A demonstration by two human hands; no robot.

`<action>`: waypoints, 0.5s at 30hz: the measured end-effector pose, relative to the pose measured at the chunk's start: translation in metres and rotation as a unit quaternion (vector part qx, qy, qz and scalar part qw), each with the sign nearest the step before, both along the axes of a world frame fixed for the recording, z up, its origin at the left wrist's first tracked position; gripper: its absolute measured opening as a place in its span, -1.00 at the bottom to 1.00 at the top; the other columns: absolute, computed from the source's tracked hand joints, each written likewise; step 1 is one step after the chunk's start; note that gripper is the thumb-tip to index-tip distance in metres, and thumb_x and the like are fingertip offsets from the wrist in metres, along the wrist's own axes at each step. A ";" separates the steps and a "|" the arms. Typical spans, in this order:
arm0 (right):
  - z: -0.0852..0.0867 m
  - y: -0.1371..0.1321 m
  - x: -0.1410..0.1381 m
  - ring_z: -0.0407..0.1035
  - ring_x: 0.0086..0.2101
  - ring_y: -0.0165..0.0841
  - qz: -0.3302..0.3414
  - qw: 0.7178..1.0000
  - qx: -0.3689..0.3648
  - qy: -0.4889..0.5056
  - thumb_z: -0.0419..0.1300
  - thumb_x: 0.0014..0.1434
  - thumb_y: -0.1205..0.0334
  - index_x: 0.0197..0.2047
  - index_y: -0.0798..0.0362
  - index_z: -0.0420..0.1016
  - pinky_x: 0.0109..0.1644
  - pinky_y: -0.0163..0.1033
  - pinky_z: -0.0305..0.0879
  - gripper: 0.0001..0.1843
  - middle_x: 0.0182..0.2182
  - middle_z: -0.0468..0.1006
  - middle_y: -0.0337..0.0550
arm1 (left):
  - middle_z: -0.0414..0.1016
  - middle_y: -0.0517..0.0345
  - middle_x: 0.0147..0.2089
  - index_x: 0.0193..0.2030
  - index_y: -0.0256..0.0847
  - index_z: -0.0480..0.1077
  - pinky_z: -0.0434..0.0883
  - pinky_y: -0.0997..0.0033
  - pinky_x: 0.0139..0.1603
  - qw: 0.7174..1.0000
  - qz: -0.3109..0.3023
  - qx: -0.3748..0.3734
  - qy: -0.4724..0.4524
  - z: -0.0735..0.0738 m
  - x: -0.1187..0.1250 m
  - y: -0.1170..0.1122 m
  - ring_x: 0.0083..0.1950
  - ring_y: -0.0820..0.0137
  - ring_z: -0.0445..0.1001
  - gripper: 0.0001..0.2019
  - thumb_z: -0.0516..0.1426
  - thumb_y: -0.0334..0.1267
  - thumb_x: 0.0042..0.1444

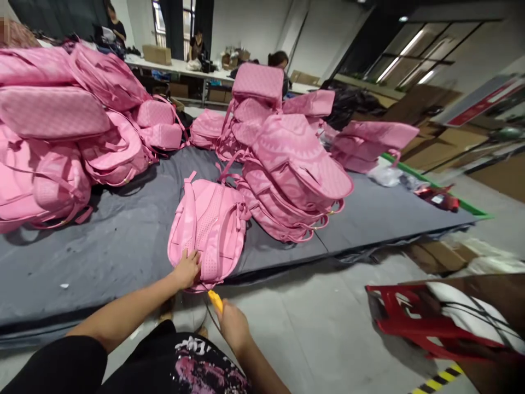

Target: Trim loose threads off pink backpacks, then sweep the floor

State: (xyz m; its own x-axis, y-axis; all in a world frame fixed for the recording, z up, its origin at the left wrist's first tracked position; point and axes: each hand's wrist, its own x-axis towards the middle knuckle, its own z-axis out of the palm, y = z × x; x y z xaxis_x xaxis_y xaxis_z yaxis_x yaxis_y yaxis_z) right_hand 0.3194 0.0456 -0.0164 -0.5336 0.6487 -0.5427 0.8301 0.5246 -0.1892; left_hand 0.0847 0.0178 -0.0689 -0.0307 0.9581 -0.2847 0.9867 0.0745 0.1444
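Note:
A pink backpack (211, 227) lies back-side up at the near edge of a grey padded table (123, 246), straps showing. My left hand (186, 269) grips its bottom edge, fingers curled over the fabric. My right hand (232, 323) is just below the table edge, closed around a small yellow tool (215, 300) whose tip points toward the backpack's lower edge.
Piles of pink backpacks cover the table at left (61, 137) and centre (287, 164). A red plastic stool (422, 323) with white material lies on the floor at right. Cardboard (438, 254) sits beside the table. People sit at a far table (180, 65).

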 end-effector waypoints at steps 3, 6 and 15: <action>-0.008 -0.007 -0.001 0.56 -0.09 -0.08 0.019 0.999 -0.033 -0.005 0.03 0.39 0.26 0.06 0.20 0.47 -0.10 -0.16 0.42 -0.70 -0.12 0.65 0.13 | 0.25 -0.44 0.33 0.36 -0.41 0.25 0.07 -0.29 0.33 0.999 0.030 0.002 -0.018 -0.009 0.004 0.004 0.35 -0.08 0.22 -0.40 0.07 -0.44 0.14; -0.011 -0.011 0.009 0.56 -0.09 -0.07 0.009 1.000 -0.018 -0.003 0.02 0.39 0.27 0.07 0.21 0.47 -0.09 -0.15 0.43 -0.68 -0.13 0.65 0.15 | 0.35 -0.47 0.23 0.28 -0.45 0.36 0.14 -0.29 0.28 0.997 0.077 0.004 -0.012 -0.016 0.016 0.009 0.23 -0.09 0.34 -0.48 -0.06 -0.49 0.18; -0.005 -0.015 0.049 0.58 -0.16 -0.07 -0.058 0.995 -0.014 0.082 -0.13 0.46 0.16 0.02 0.13 0.41 -0.21 -0.18 0.35 -0.64 -0.21 0.66 0.07 | 0.45 -0.40 0.17 0.01 -0.41 0.53 0.06 -0.12 0.39 0.966 0.203 0.078 -0.142 0.014 0.030 0.021 0.25 -0.08 0.37 -0.55 0.18 -0.45 -0.11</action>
State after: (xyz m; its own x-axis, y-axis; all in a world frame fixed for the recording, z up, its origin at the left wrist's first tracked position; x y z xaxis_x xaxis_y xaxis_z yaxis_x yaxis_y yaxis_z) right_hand 0.3683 0.0304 -0.0210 -0.5392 0.6963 -0.4737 0.8413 0.4198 -0.3405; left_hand 0.1146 0.0393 -0.0544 -0.3540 0.9159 -0.1893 0.8001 0.4014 0.4458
